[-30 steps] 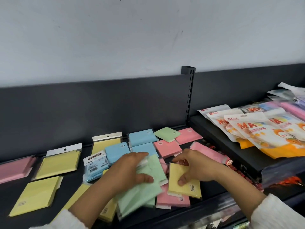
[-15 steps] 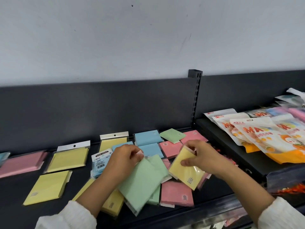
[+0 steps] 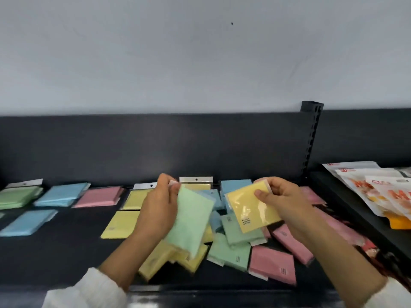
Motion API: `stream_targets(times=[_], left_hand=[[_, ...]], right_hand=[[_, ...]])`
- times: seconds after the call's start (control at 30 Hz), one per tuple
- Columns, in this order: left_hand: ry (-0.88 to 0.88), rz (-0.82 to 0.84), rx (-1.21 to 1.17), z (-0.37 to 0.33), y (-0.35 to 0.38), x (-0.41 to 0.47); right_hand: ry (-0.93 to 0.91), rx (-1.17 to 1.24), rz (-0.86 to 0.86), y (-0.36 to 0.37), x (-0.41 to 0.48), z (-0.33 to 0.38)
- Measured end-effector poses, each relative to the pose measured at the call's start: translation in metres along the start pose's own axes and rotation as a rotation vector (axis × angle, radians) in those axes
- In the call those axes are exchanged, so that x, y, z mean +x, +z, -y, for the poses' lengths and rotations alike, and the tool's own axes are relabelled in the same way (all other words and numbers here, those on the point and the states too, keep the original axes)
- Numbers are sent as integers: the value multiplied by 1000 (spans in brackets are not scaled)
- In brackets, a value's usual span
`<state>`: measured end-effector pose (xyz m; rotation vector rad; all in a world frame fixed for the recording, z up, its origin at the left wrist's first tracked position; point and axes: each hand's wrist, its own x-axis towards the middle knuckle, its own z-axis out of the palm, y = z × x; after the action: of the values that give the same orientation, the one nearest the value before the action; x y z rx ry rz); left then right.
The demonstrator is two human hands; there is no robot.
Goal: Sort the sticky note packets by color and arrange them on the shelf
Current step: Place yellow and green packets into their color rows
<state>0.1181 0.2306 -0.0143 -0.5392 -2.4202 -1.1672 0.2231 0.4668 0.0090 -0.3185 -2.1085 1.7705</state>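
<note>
Up over the middle of the dark shelf (image 3: 66, 252), both hands are lifted with a packet each. Left hand (image 3: 160, 210) pinches the top corner of a green packet (image 3: 191, 221) so it hangs down clear of the shelf, kinda blurry. Right hand (image 3: 282, 203) grips a yellow packet (image 3: 251, 210), thumb pressed on the front and fingers curled behind, packet tilted with its little printed label near the bottom edge. Right under them sits a messy mixed pile (image 3: 233, 250) of green, pink, yellow and blue packets overlapping each other. Off to the left it looks tidier: a green stack (image 3: 17, 196), a blue stack (image 3: 62, 194) and a pink stack (image 3: 100, 196) in a row along the back panel, a lone blue packet (image 3: 29, 222) in front of them, and two yellow packets (image 3: 121, 224) nearer the left hand. On the right, a raised shelf (image 3: 347, 207) carries white-and-orange snack bags (image 3: 378, 192).
</note>
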Motion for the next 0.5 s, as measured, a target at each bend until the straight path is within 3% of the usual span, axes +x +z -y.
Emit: stream_targets(times=[0.3,0.5], left_hand=[[-48,-147,94,59,-82,-15],[-132,-314,64,112,-135,-9]], right_hand=[[3,9,176,92,7,11],[49,13,153,159,11,14]])
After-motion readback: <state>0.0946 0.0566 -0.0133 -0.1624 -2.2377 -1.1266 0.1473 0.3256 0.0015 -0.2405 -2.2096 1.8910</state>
